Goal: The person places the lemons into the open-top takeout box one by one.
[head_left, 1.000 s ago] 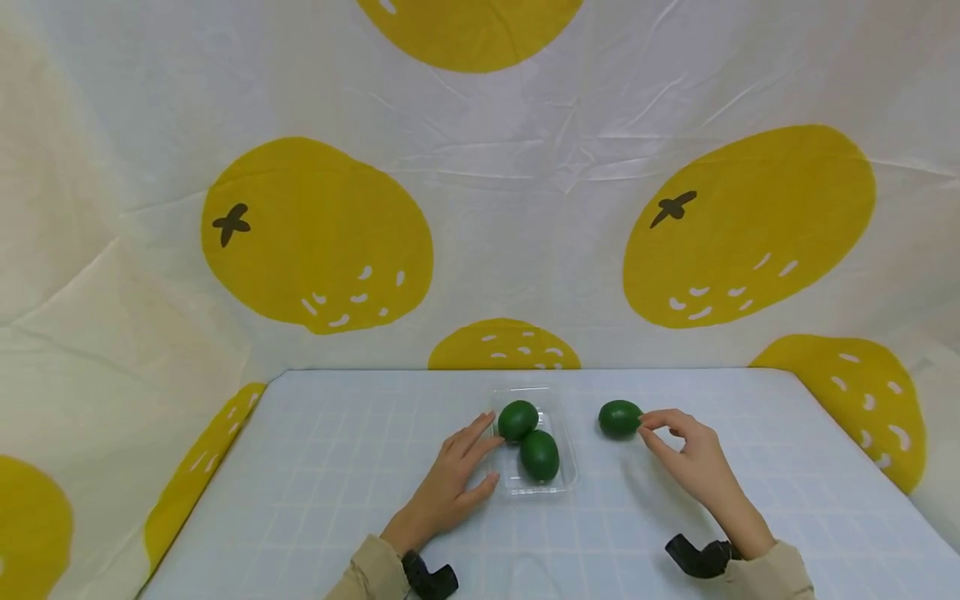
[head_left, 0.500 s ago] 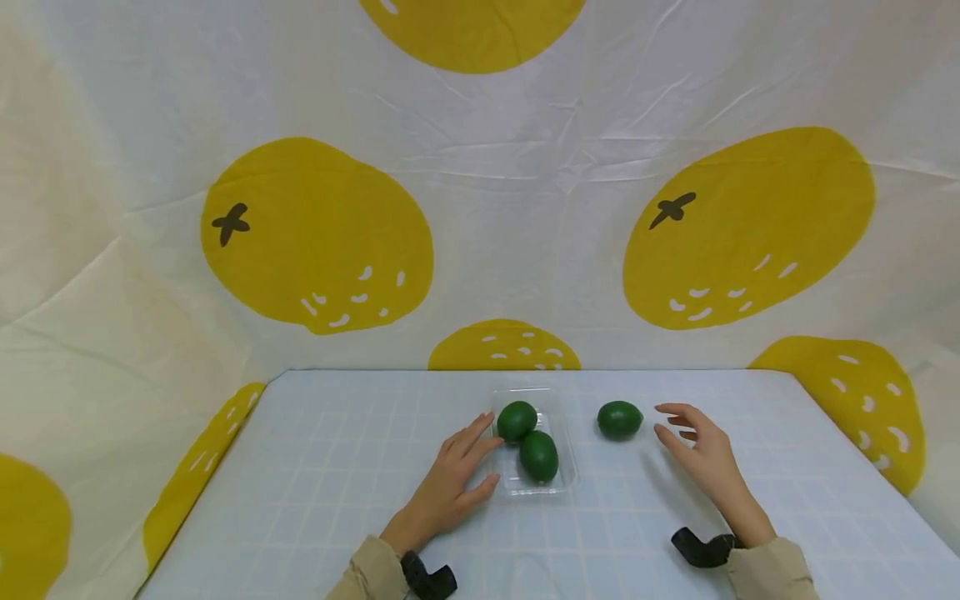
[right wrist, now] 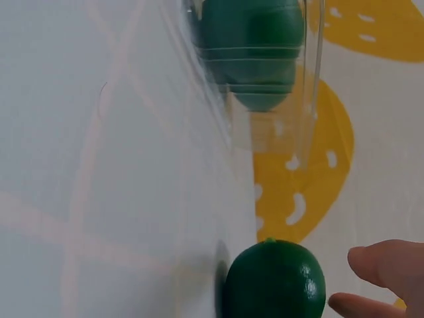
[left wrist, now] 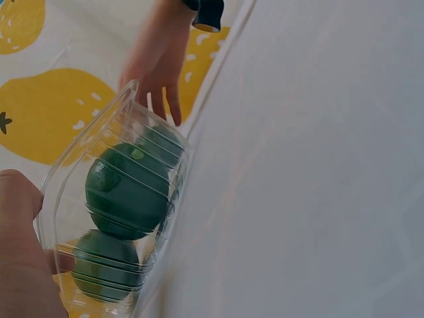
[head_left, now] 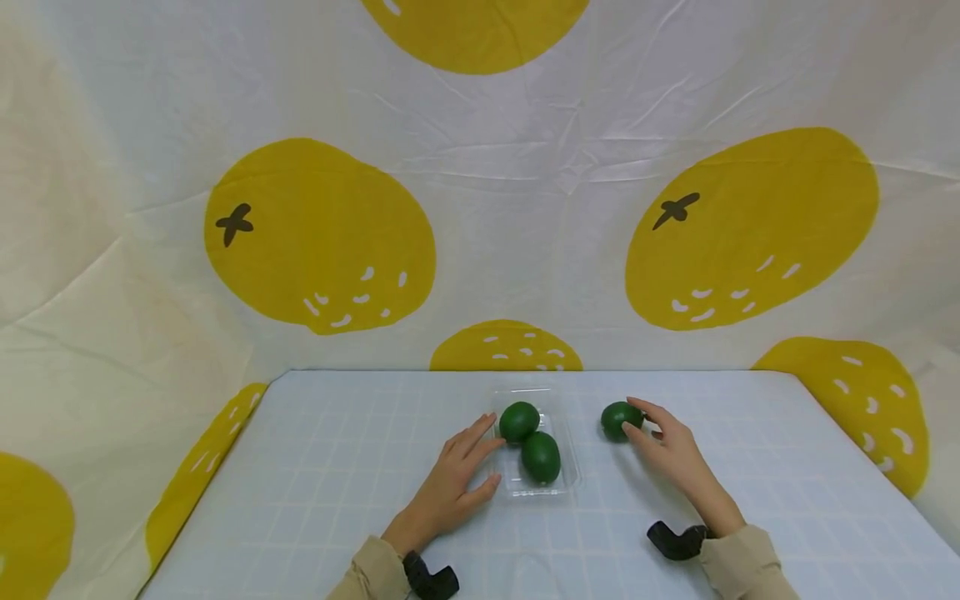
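Observation:
A clear plastic tray (head_left: 562,425) stands mid-table with two green limes (head_left: 519,421) (head_left: 541,457) in it. My left hand (head_left: 491,454) rests against its left side, fingers straight, thumb by the near corner. A third lime (head_left: 615,419) lies on the cloth right of the tray. My right hand (head_left: 636,419) reaches over its right side. In the right wrist view the fingertips (right wrist: 384,262) sit just beside this lime (right wrist: 275,281), and I cannot tell if they touch it. The left wrist view shows the two limes (left wrist: 126,192) (left wrist: 106,265) through the tray wall (left wrist: 126,99).
The table (head_left: 337,467) has a pale checked cloth. A white backdrop (head_left: 480,208) printed with big yellow fruit hangs close behind and wraps both sides. The table's back edge runs just beyond the tray. Bare cloth lies to the left and far right.
My right hand drew back from the loose lime with fingers spread, then moved left to it again. The lime, the tray and my left hand stayed put.

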### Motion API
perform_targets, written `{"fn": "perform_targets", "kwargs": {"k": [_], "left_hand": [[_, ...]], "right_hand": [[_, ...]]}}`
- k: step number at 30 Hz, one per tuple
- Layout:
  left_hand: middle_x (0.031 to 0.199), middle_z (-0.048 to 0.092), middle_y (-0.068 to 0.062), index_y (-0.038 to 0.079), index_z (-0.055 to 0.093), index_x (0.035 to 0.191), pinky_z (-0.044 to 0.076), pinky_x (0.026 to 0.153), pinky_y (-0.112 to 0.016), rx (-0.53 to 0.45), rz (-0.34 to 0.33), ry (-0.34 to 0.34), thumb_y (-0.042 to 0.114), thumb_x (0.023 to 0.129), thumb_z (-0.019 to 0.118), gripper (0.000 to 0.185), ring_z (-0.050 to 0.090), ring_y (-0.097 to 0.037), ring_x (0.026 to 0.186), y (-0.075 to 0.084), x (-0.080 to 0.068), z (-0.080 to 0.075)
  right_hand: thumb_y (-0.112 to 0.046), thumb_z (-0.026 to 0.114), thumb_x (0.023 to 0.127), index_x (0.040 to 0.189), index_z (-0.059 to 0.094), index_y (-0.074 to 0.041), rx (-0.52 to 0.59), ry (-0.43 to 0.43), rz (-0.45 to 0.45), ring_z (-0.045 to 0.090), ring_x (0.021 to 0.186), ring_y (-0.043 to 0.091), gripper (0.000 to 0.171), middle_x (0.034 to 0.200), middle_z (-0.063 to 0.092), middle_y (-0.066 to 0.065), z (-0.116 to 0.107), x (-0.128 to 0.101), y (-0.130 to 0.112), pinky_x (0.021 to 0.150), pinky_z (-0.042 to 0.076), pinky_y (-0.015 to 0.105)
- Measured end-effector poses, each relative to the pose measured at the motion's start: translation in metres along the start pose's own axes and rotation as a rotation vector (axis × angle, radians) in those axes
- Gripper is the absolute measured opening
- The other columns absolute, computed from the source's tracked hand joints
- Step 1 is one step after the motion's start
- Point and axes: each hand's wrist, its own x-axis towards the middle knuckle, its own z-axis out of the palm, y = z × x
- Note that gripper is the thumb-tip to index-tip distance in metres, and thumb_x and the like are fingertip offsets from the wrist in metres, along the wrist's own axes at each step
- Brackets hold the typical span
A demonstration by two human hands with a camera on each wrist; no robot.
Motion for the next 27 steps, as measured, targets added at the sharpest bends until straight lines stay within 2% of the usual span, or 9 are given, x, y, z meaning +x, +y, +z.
{"fn": "perform_targets", "kwargs": {"k": [8,13,20,27], "left_hand": [[0.16,0.03,-0.01,0.009,0.055,0.137,0.032,0.109,-0.054,0.0,0.002,0.004,0.031,0.1,0.054,0.043,0.033,-0.033,0.144,0.0,0.0,0.0],[0.158,0.033,-0.015,0.009,0.055,0.137,0.032,0.109,-0.054,0.0,0.005,0.006,0.03,0.099,0.054,0.043,0.033,-0.033,0.144,-0.001,0.001,0.001],[0.156,0.035,-0.018,0.008,0.055,0.136,0.032,0.108,-0.054,0.007,0.009,0.013,0.031,0.099,0.053,0.043,0.033,-0.033,0.144,-0.002,0.001,0.002],[0.156,0.034,-0.018,0.008,0.055,0.136,0.032,0.109,-0.054,-0.002,0.007,0.01,0.031,0.099,0.054,0.044,0.032,-0.032,0.144,-0.002,0.0,0.002]], "right_hand": [[-0.014,0.068,0.093,0.135,0.054,0.003,-0.009,-0.022,-0.035,0.042,0.129,0.052,0.048,0.142,0.043,0.033,0.017,0.012,-0.004,0.098,0.04,0.066],[-0.007,0.072,0.088,0.138,0.053,0.002,-0.044,-0.026,-0.035,0.04,0.13,0.055,0.055,0.143,0.042,0.035,0.024,0.015,-0.002,0.102,0.034,0.069],[-0.007,0.08,0.081,0.133,0.06,-0.002,-0.026,0.007,-0.026,0.047,0.124,0.051,0.055,0.137,0.048,0.03,0.025,0.015,-0.001,0.098,0.041,0.065],[-0.007,0.083,0.079,0.129,0.063,-0.004,0.047,0.08,-0.034,0.053,0.119,0.041,0.054,0.133,0.053,0.022,0.023,0.014,-0.011,0.088,0.052,0.055]]}}
